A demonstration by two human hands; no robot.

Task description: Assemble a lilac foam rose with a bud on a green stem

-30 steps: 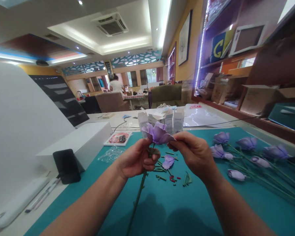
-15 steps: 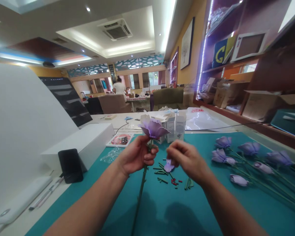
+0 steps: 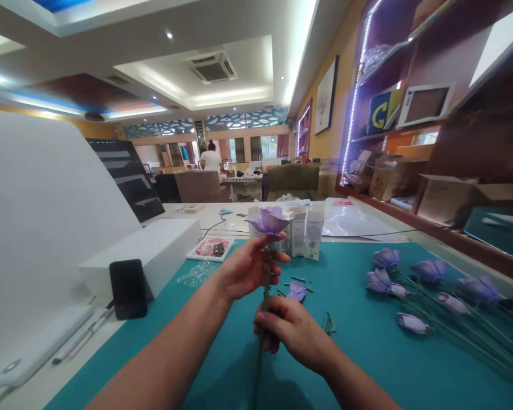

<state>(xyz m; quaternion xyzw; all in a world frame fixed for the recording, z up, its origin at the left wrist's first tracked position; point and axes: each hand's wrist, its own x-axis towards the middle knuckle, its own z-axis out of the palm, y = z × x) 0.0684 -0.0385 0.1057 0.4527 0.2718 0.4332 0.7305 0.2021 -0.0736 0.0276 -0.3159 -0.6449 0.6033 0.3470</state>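
A purple artificial flower (image 3: 268,222) stands upright on its long green stem (image 3: 260,364) above the mat. My left hand (image 3: 250,266) is just under the bloom, its fingers loosely curled about the top of the stem and one finger touching the base of the petals. Lower down, my right hand (image 3: 288,327) is closed round the same stem. Behind the right hand, a loose purple petal piece (image 3: 297,291) lies among short green stem pieces (image 3: 298,279). A green leaf-like scrap (image 3: 330,323) rests to the right.
Several purple flowers (image 3: 427,270) with long stems lie on the right of the teal mat (image 3: 350,370). Small white boxes (image 3: 314,230) stand behind. At left are a black phone (image 3: 128,288), a white box (image 3: 154,245) and clear plastic wrap (image 3: 196,273). A person (image 3: 211,156) is far off.
My right hand has come left and down from beside the flower and taken hold of the stem. The left hand's grip has loosened, with the flower slightly lower in view.
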